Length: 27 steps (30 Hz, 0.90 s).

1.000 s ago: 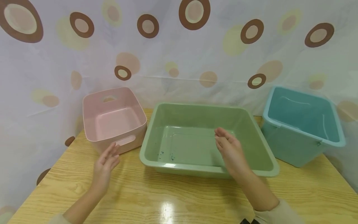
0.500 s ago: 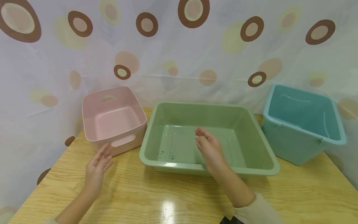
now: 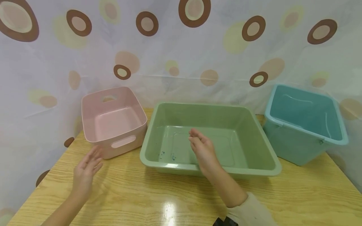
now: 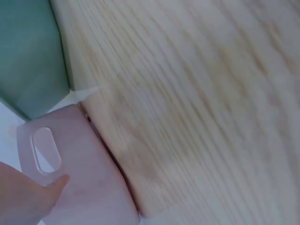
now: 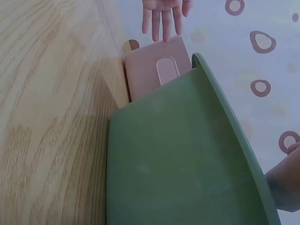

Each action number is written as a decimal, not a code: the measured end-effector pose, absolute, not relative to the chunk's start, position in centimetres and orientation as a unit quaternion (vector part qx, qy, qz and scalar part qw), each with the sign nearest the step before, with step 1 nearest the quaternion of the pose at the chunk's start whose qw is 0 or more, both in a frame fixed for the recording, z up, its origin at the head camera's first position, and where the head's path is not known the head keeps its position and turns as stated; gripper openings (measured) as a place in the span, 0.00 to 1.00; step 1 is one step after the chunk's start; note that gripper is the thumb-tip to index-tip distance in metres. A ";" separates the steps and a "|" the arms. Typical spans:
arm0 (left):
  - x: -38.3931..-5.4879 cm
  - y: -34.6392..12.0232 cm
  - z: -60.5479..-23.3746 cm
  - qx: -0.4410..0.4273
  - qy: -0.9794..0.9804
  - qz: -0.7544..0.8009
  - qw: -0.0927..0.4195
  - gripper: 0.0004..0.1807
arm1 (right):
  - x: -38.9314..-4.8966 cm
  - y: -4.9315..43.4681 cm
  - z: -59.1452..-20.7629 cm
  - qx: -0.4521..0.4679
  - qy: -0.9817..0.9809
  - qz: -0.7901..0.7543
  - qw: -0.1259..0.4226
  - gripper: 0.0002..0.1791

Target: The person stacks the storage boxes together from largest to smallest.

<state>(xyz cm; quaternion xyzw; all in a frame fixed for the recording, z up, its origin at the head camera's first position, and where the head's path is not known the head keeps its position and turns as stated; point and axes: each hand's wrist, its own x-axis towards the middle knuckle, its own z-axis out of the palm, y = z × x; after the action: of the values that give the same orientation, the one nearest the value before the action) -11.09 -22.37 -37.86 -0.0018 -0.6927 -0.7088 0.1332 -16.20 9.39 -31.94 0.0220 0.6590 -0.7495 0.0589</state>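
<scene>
In the head view my left hand [image 3: 85,171] hovers over the wooden table, fingers straight, just in front of the pink bin [image 3: 121,141] with its oval handle slot. It holds nothing. My right hand [image 3: 203,150] reaches over the front rim of the wide green basin [image 3: 198,169], palm turned inward, fingers extended and grasping nothing. A few small dark blue marks lie on the basin's floor at the left. The right wrist view shows the left hand [image 5: 164,16] with its fingers spread, near the pink bin [image 5: 143,70], beyond the green basin's outer wall [image 5: 173,159].
A tall teal bin [image 3: 297,144] stands at the right of the basin, on the wooden table [image 3: 141,201]. Behind everything hangs a pale curtain [image 3: 175,47] with brown and beige circles. The pink bin sits close against the basin's left side.
My right hand has moved left across the basin, from its right part towards its middle. My left hand has drifted left and slightly down, away from the pink bin's handle slot. The containers stay put.
</scene>
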 end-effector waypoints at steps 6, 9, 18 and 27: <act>-11.0 -23.7 -37.8 -0.012 -0.694 -0.706 0.137 0.29 | -16.3 8.5 -32.0 0.018 0.652 -0.755 0.061 0.28; -11.0 -24.3 -37.6 -0.013 -0.701 -0.700 0.139 0.30 | -16.3 8.0 -31.9 0.019 0.645 -0.761 0.064 0.28; -11.5 -25.4 -37.1 0.039 -0.700 -0.698 0.146 0.32 | -16.5 6.3 -31.8 0.005 0.619 -0.783 0.065 0.29; -12.5 -26.2 -36.1 0.100 -0.721 -0.674 0.126 0.36 | -16.4 5.1 -31.8 -0.002 0.604 -0.793 0.073 0.29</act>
<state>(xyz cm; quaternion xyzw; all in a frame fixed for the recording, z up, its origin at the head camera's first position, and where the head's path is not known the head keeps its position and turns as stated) -12.51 -26.24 -36.06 0.1000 -0.7207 -0.6744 0.1257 -16.42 5.06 -31.80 -0.0018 0.6044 -0.7933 0.0727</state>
